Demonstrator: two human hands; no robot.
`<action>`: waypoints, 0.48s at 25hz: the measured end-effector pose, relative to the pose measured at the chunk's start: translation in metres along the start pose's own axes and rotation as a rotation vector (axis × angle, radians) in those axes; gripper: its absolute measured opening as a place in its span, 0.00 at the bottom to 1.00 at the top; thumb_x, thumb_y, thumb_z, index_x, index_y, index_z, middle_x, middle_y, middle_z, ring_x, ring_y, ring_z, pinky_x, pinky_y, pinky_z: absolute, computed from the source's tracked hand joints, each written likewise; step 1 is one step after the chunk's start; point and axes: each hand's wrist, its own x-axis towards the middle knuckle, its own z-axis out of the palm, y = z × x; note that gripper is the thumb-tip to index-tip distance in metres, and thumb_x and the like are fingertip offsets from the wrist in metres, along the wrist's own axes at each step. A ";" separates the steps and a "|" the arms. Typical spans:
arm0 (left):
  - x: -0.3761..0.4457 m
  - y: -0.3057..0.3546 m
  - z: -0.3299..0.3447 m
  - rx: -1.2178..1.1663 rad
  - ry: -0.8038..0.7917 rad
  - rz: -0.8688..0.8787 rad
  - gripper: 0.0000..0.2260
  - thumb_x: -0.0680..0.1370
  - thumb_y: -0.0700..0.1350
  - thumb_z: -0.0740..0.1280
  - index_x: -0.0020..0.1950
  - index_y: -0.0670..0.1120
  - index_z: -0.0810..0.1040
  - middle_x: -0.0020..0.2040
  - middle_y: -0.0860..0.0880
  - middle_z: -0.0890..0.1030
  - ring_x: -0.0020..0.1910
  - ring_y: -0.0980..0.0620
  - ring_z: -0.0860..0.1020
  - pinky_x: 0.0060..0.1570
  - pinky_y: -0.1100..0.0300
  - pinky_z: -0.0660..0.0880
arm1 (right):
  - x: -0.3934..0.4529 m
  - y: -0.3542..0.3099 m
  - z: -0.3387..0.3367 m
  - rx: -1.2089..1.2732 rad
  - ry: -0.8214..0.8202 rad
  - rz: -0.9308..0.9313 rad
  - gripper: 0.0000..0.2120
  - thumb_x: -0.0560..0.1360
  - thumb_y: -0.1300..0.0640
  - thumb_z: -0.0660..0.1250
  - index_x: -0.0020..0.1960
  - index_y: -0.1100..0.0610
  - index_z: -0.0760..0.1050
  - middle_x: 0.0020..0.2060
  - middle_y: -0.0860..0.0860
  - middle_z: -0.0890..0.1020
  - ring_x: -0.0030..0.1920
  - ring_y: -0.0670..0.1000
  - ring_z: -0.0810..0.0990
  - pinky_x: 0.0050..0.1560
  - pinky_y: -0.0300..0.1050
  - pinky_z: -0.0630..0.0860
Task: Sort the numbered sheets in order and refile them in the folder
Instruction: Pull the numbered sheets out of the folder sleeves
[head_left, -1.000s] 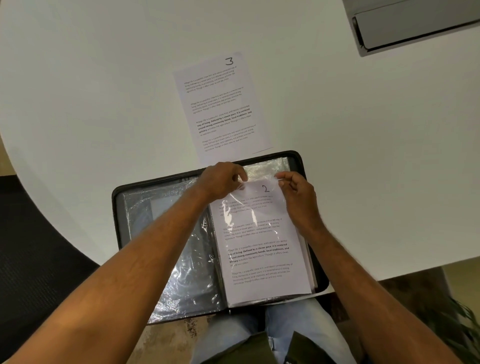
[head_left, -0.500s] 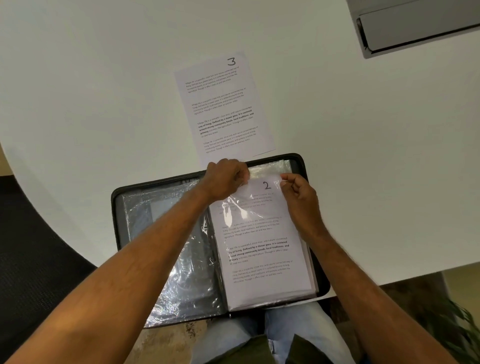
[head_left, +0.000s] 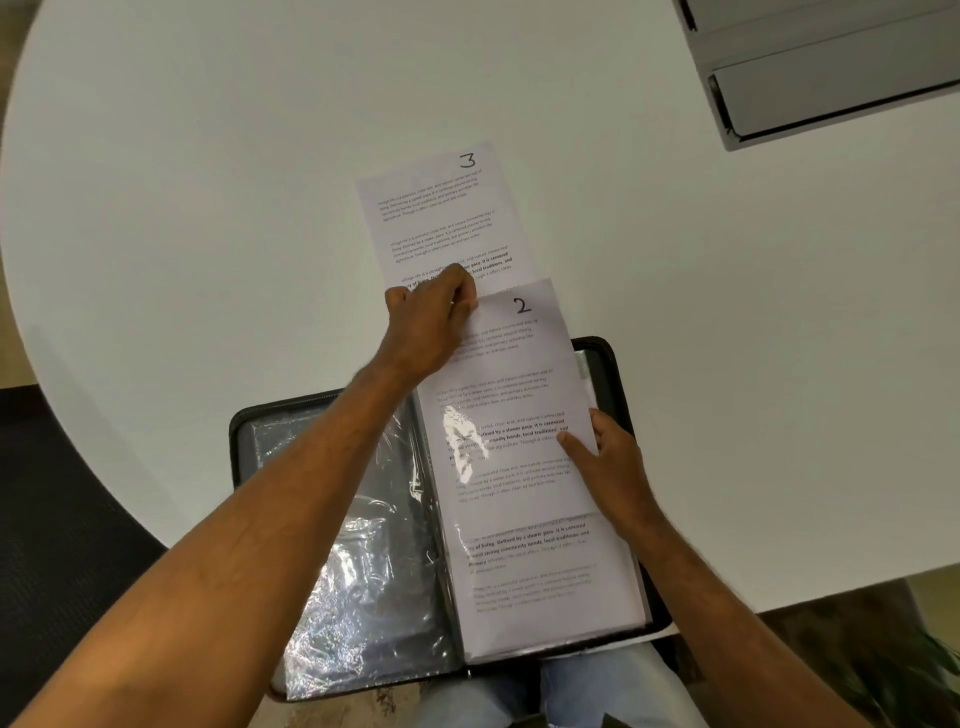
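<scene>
Head view. Sheet 2 (head_left: 511, 395): thin, limp paper, half out of its plastic sleeve (head_left: 561, 577) in the folder (head_left: 605, 364), its top overlapping sheet 3 (head_left: 441, 218) on the table (head_left: 208, 208). Left hand (head_left: 431, 322): fingers curled, pinching its top-left corner. Right hand (head_left: 613, 462): fingers straight, steadying the sleeve edge beside them. Likely light, slippery against plastic, easily creased; best held by a corner.

Handwritten "3" sheet (head_left: 447, 218), "2" sheet (head_left: 511, 395)
</scene>
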 end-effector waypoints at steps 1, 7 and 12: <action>0.003 0.000 -0.004 -0.020 0.023 0.000 0.04 0.84 0.44 0.62 0.50 0.50 0.72 0.38 0.58 0.75 0.41 0.56 0.75 0.58 0.53 0.59 | 0.001 0.001 0.000 0.000 0.003 0.009 0.12 0.82 0.56 0.68 0.64 0.50 0.76 0.54 0.43 0.84 0.49 0.41 0.85 0.44 0.36 0.81; -0.002 -0.030 -0.021 -0.201 -0.004 -0.257 0.09 0.78 0.53 0.73 0.57 0.57 0.78 0.49 0.57 0.82 0.50 0.59 0.79 0.63 0.51 0.65 | 0.007 0.003 0.000 0.019 0.024 0.061 0.09 0.82 0.57 0.68 0.61 0.49 0.76 0.53 0.44 0.84 0.48 0.42 0.85 0.40 0.34 0.80; -0.046 -0.048 -0.017 -0.628 -0.013 -0.519 0.15 0.79 0.41 0.73 0.64 0.45 0.76 0.54 0.45 0.84 0.52 0.48 0.84 0.46 0.60 0.82 | 0.008 0.006 0.000 0.023 0.024 0.083 0.10 0.82 0.56 0.68 0.63 0.50 0.76 0.54 0.46 0.84 0.50 0.46 0.86 0.42 0.37 0.82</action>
